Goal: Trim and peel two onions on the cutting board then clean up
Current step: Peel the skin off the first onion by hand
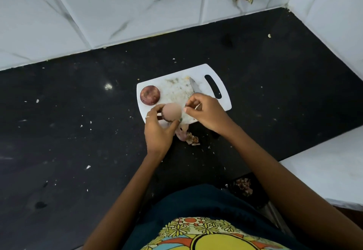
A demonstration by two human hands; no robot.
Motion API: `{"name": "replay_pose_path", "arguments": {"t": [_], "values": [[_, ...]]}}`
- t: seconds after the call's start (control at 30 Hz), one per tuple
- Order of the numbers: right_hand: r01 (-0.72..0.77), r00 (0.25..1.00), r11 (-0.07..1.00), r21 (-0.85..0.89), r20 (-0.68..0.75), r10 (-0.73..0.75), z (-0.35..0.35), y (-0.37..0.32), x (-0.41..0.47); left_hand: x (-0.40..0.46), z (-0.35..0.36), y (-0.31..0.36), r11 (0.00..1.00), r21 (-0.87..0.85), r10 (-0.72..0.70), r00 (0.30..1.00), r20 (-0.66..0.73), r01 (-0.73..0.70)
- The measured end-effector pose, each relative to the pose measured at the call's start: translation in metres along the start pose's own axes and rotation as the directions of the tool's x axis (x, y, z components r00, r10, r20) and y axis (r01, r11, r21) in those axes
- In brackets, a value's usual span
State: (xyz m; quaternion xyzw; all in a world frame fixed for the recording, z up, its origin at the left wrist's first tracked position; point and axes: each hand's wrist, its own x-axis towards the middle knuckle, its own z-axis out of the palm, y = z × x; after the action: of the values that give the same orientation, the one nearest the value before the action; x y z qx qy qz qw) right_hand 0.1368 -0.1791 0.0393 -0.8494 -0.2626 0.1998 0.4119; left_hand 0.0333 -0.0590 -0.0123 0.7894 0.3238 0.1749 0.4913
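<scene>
A white cutting board [224, 85] lies on the black counter. A purple onion [150, 95] sits at the board's left end. My left hand [158, 132] grips a second onion [172, 112], pale pink where its skin is off, above the board's near edge. My right hand [206, 112] is beside it with fingers curled around the handle of a knife [194, 86], whose blade points away across the board. Thumb and forefinger are pinched near the onion's right side; what they pinch is too small to tell.
Onion skins and trimmings [188, 136] lie on the counter just below the board. More peel bits [243, 186] sit near the counter's front edge at right. White tiled walls close the back and right side. Small crumbs dot the black counter [78, 112].
</scene>
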Motion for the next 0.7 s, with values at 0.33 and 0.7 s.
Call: {"name": "replay_pose_path", "arguments": {"t": [0.33,0.7], "values": [[0.071,0.994,0.987,0.142,0.074,-0.082,0.003,-0.031,0.000,-0.014,-0.028,0.022,0.949,-0.308,-0.052,0.996,0.069,0.071],[0.055,0.982,0.984,0.167,0.169,-0.083,-0.003,-0.029,0.004,-0.012,-0.039,0.028,0.869,-0.457,-0.116,0.976,0.186,0.190]]}}
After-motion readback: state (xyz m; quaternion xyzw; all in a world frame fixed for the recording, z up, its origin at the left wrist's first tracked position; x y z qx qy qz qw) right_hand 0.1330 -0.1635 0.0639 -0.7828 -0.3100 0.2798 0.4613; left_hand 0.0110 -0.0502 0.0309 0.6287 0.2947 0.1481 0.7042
